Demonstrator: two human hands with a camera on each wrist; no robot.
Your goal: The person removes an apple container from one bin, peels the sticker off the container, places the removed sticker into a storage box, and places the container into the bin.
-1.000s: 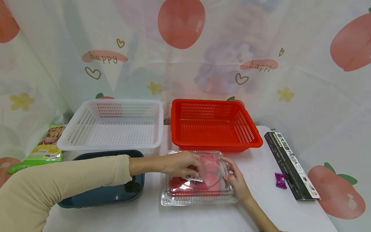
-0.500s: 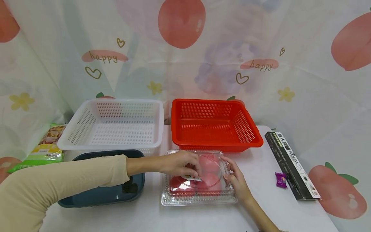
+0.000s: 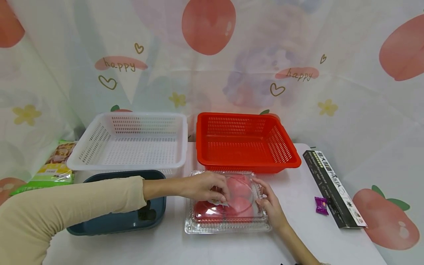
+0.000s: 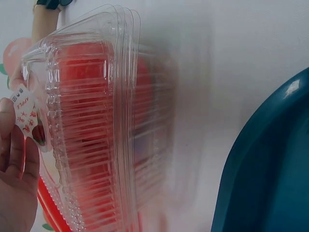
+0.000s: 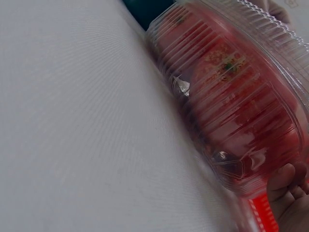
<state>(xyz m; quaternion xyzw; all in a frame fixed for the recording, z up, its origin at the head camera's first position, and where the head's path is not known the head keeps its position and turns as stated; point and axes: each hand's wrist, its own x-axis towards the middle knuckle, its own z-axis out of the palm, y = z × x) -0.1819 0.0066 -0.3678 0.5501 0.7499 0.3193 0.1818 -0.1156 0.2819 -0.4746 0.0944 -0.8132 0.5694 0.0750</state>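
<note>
A clear plastic clamshell box (image 3: pixel 228 217) with red fruit inside lies shut on the white table, in front of the red basket. My left hand (image 3: pixel 221 195) reaches over its lid, fingers curled, and pinches a small white label (image 3: pixel 221 202) on the lid. In the left wrist view the label (image 4: pixel 26 113) reads "APPLE" and sits at my fingertips (image 4: pixel 12 145), beside the box (image 4: pixel 96 125). My right hand (image 3: pixel 262 197) grips the box's right edge. In the right wrist view only fingertips (image 5: pixel 289 186) show, at the box's (image 5: pixel 231 92) rim.
A white basket (image 3: pixel 129 145) and a red basket (image 3: pixel 243 141) stand at the back. A dark blue basin (image 3: pixel 116 221) lies under my left forearm. A green snack bag (image 3: pixel 49 169) is far left. A purple candy (image 3: pixel 320 205) and a black pasta box (image 3: pixel 332 187) lie right.
Almost nothing differs: my left fingers with the label have crept a little to the left on the lid. The box and my right hand stay put.
</note>
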